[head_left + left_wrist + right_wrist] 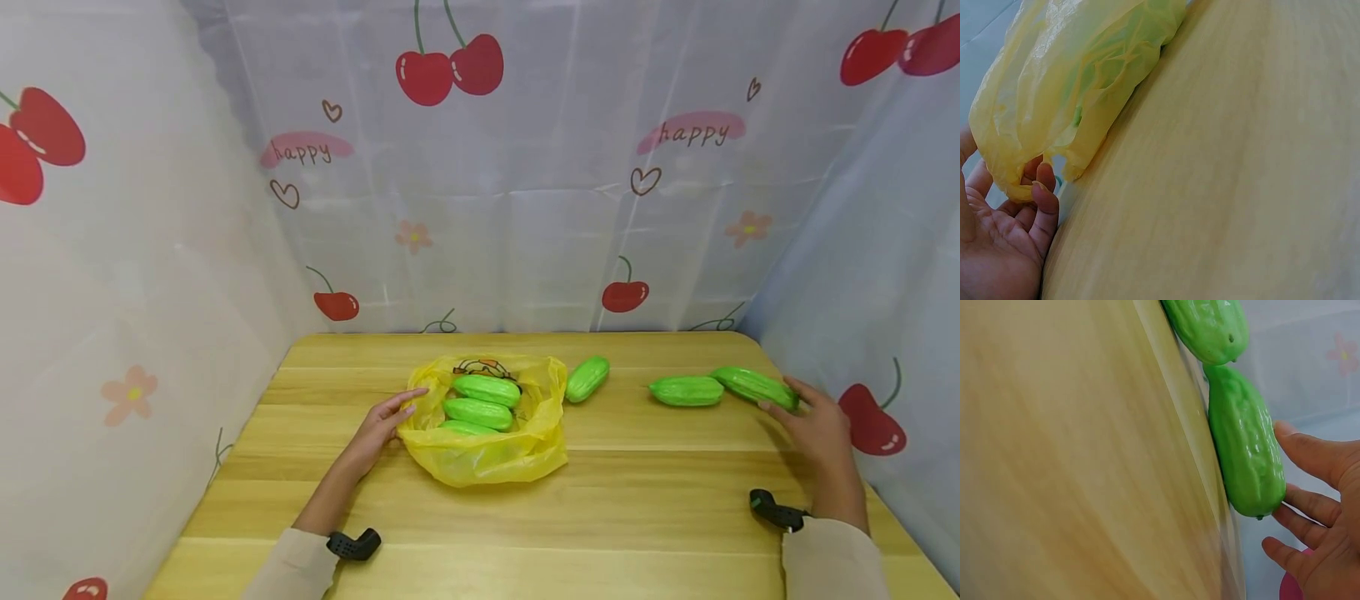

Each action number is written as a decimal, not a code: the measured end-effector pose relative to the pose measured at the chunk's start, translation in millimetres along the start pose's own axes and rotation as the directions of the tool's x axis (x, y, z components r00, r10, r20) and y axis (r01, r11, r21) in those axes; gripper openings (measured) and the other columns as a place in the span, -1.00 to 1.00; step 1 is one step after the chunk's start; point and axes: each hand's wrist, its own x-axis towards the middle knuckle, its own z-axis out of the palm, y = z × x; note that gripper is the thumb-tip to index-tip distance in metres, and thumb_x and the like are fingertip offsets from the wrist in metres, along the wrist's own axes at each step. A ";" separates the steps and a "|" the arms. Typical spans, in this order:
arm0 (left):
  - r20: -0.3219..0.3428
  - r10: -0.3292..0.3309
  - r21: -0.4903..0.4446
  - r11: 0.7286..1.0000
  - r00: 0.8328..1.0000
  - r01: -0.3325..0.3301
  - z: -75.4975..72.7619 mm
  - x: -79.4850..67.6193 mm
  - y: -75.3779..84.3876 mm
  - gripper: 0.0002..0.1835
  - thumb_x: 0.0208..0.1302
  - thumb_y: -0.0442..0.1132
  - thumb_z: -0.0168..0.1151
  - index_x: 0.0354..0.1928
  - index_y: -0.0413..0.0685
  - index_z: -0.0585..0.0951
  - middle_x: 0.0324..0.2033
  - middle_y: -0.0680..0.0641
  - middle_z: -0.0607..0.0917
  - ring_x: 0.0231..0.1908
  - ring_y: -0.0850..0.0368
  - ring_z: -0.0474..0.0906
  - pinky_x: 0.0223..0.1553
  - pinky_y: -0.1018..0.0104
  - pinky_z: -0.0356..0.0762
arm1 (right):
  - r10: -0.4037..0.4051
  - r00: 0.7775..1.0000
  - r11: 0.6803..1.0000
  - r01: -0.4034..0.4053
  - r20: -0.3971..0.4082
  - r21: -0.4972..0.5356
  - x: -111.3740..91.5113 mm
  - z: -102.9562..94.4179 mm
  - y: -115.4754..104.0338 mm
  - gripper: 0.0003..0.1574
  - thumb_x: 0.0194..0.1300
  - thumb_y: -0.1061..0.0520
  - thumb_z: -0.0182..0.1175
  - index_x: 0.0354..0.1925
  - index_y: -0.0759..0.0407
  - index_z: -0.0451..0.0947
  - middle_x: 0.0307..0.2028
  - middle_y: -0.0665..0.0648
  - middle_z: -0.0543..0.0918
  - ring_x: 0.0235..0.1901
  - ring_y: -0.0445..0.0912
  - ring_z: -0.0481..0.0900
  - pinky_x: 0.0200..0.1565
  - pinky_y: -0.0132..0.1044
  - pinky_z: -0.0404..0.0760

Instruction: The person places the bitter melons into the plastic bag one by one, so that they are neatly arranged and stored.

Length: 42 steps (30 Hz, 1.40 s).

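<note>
A crumpled yellow plastic bag (480, 462) stands on the table, its mouth open upward, with several green bitter melons (480, 413) stacked inside. At the bag's left side, my left hand (382, 425) holds its edge, and in the left wrist view the fingers curl round a loop of the plastic (1019, 187). On the far right, my right hand (821, 425) is at the near end of a bitter melon (753, 387) lying on the table. Its thumb touches one side of that bumpy green melon (1247, 450), while loosely extended fingers reach behind its end.
A second bitter melon (686, 391) lies end to end with the one by my right hand. Another bitter melon (588, 379) rests just right of the bag. White cherry-printed curtains (510, 217) enclose the wooden table (600, 525) at the back and sides.
</note>
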 end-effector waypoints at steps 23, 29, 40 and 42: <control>0.003 -0.008 -0.013 1.000 1.000 0.008 1.2 -2.2 1.5 -0.49 0.61 -0.09 0.02 0.49 -0.05 0.37 0.52 -0.15 0.19 0.09 -0.01 0.63 -0.05 0.21 0.67 | 0.026 1.000 0.999 -0.027 0.011 0.018 1.9 6.6 2.1 -0.23 0.45 0.02 0.26 0.35 0.54 0.33 0.19 0.62 0.46 0.08 0.47 0.49 -0.39 -0.64 0.32; -0.005 0.000 0.015 1.000 1.000 0.000 1.1 -2.0 1.8 -0.50 0.60 -0.09 0.02 0.48 -0.05 0.39 0.53 -0.14 0.19 0.08 0.07 0.62 -0.07 0.27 0.67 | 0.056 0.998 0.998 -0.056 0.027 -0.004 0.9 8.9 1.9 -0.25 0.49 0.02 0.21 0.33 0.58 0.33 0.19 0.61 0.47 0.12 0.46 0.47 -0.03 0.08 0.54; -0.010 -0.004 0.012 1.000 1.000 0.004 0.4 -0.6 1.5 -0.50 0.59 -0.08 0.04 0.47 -0.03 0.41 0.52 -0.12 0.21 0.01 0.09 0.66 -0.11 0.27 0.68 | 0.094 0.996 0.996 -0.094 0.009 0.003 1.6 11.8 -2.6 -0.26 0.48 0.01 0.21 0.30 0.61 0.35 0.14 0.64 0.48 0.12 0.48 0.44 0.09 0.32 0.39; -0.009 -0.003 0.008 1.000 1.000 0.003 0.6 -0.5 1.6 -0.50 0.59 -0.08 0.04 0.47 -0.03 0.41 0.51 -0.12 0.21 0.01 0.09 0.66 -0.11 0.27 0.68 | 0.103 0.995 0.995 -0.103 0.004 0.004 2.1 11.9 -3.4 -0.26 0.49 0.01 0.20 0.29 0.61 0.36 0.14 0.64 0.48 0.13 0.48 0.43 0.10 0.32 0.38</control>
